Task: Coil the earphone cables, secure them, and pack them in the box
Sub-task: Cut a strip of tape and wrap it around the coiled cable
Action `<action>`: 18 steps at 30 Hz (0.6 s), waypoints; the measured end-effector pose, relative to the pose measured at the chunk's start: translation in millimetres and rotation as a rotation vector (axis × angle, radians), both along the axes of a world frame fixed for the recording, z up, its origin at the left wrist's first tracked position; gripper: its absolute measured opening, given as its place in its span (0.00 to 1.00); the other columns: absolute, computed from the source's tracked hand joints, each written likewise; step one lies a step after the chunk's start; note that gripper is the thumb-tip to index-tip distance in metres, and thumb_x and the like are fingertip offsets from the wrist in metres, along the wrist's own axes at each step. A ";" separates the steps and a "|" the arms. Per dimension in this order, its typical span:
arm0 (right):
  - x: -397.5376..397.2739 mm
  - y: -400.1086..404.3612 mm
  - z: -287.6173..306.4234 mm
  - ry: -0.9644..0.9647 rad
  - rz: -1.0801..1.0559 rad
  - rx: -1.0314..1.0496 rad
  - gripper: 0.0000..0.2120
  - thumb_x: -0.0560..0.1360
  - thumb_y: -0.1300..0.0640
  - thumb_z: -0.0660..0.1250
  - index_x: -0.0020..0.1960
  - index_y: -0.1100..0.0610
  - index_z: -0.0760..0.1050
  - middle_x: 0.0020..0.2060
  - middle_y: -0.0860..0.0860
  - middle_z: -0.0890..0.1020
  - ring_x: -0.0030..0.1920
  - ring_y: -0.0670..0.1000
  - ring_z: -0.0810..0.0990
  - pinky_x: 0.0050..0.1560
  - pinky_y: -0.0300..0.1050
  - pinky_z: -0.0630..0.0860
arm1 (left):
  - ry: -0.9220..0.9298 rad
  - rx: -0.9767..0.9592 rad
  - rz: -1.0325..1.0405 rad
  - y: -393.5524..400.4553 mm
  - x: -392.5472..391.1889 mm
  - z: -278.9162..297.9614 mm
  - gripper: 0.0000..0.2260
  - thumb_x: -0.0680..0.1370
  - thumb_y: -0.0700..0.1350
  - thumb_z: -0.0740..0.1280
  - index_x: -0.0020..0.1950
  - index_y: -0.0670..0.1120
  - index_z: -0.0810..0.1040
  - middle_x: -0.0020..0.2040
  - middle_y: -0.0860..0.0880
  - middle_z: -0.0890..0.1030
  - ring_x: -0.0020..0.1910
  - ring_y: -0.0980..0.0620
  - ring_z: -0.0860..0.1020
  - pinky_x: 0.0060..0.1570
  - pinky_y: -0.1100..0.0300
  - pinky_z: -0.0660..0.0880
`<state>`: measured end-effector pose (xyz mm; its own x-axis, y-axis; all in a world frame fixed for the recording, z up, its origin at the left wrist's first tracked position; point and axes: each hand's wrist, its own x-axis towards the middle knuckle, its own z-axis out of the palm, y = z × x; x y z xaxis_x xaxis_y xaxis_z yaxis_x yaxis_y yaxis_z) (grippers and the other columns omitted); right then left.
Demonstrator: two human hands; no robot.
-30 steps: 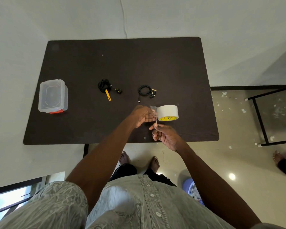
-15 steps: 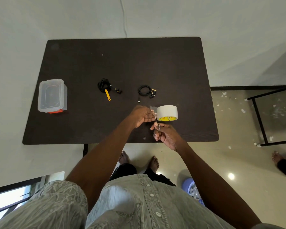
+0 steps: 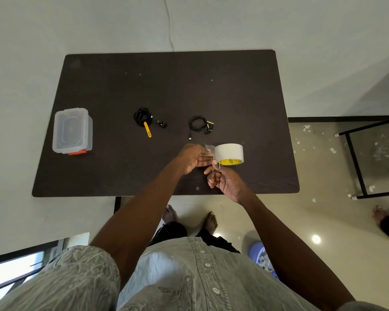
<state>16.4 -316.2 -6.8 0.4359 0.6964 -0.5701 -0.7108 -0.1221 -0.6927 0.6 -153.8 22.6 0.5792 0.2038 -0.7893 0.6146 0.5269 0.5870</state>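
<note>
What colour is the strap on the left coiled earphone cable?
Yellow; the strap shows best in the head view, the only one.

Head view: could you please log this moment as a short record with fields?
left hand: holds the pulled end of the tape
right hand: grips small scissors at the tape strip
tape roll: on the table, near its front edge
left earphones: coiled, yellow tie attached
right earphones: coiled, no tie visible
box: clear, at the table's left end
</note>
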 end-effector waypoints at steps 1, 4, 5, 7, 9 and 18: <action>1.0 0.3 0.4 -0.008 0.002 -0.004 0.17 0.77 0.47 0.65 0.46 0.62 0.79 0.32 0.56 0.77 0.33 0.49 0.76 0.38 0.43 0.75 | -0.001 0.001 0.000 0.1 0.4 -0.3 0.04 0.78 0.32 0.62 0.46 0.36 0.77 0.41 0.41 0.82 0.39 0.48 0.82 0.36 0.60 0.80; 3.2 1.1 0.3 -0.029 0.005 -0.008 0.18 0.76 0.46 0.65 0.47 0.63 0.78 0.32 0.56 0.76 0.33 0.50 0.75 0.38 0.43 0.75 | -0.002 0.002 0.001 0.0 0.9 -0.4 0.05 0.78 0.32 0.62 0.45 0.37 0.77 0.41 0.41 0.81 0.39 0.48 0.82 0.34 0.61 0.80; 3.6 1.2 0.2 -0.032 0.005 -0.007 0.18 0.76 0.46 0.65 0.47 0.63 0.78 0.32 0.56 0.76 0.33 0.50 0.75 0.38 0.43 0.75 | 0.000 0.002 0.003 -0.2 1.2 -0.2 0.05 0.78 0.32 0.62 0.45 0.37 0.77 0.41 0.41 0.81 0.39 0.49 0.82 0.33 0.61 0.79; 4.4 1.9 -0.1 -0.035 0.006 -0.008 0.18 0.76 0.46 0.65 0.47 0.63 0.78 0.32 0.56 0.76 0.33 0.50 0.75 0.38 0.43 0.75 | -0.004 0.006 0.006 -0.2 1.5 -0.2 0.04 0.78 0.33 0.62 0.46 0.37 0.77 0.41 0.41 0.81 0.39 0.49 0.81 0.33 0.62 0.80; 3.9 1.8 -0.3 -0.028 0.016 -0.007 0.18 0.76 0.47 0.66 0.47 0.63 0.79 0.32 0.56 0.76 0.32 0.50 0.75 0.38 0.43 0.75 | -0.021 0.016 0.004 -0.2 2.0 -0.2 0.03 0.78 0.33 0.63 0.46 0.37 0.77 0.42 0.41 0.81 0.40 0.48 0.81 0.37 0.61 0.81; -9.7 -7.4 -6.4 0.012 0.029 -0.040 0.19 0.76 0.45 0.65 0.46 0.62 0.78 0.31 0.55 0.75 0.33 0.50 0.74 0.39 0.43 0.74 | -0.014 0.037 -0.003 -0.9 5.3 0.0 0.01 0.77 0.34 0.67 0.46 0.39 0.77 0.42 0.40 0.81 0.43 0.44 0.82 0.52 0.49 0.80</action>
<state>6.7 -323.6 -13.2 0.4091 0.6854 -0.6024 -0.7148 -0.1697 -0.6784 5.9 -154.7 22.6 0.5911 0.2308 -0.7728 0.6073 0.5032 0.6148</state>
